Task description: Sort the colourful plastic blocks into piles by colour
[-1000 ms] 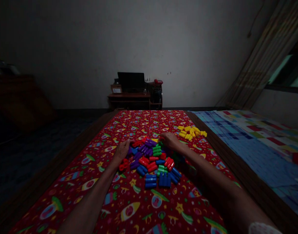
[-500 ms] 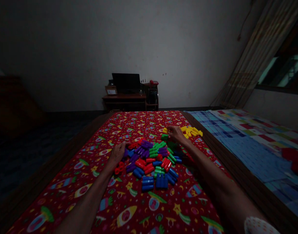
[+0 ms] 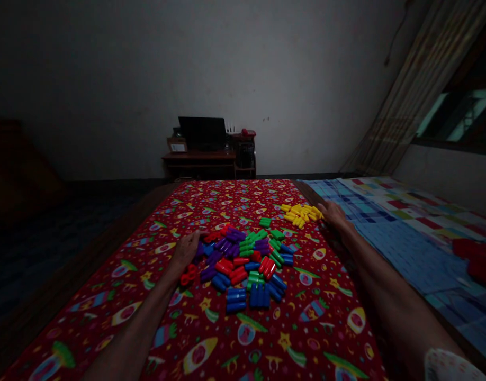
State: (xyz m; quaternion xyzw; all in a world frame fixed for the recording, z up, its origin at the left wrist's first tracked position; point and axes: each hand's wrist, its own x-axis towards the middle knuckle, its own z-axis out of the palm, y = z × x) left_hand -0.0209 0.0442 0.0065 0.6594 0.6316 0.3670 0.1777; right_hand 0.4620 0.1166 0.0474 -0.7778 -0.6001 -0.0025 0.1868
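A heap of red, blue, purple and green plastic blocks (image 3: 243, 262) lies on a red patterned cloth (image 3: 306, 338). A separate small pile of yellow blocks (image 3: 301, 214) sits at the far right of the cloth. My left hand (image 3: 185, 250) rests flat against the left side of the mixed heap, fingers stretched out. My right hand (image 3: 333, 214) lies just right of the yellow pile, at the cloth's edge, fingers loosely extended with nothing seen in them.
A blue and multicoloured checked cloth (image 3: 405, 227) lies to the right. A low wooden desk (image 3: 205, 159) with a dark screen stands at the far wall. A curtain (image 3: 421, 84) hangs at the right. The room is dim.
My right hand moved from the heap's top to the yellow pile, then right past it to the cloth's edge. A green block now lies apart above the heap. The left hand stayed put.
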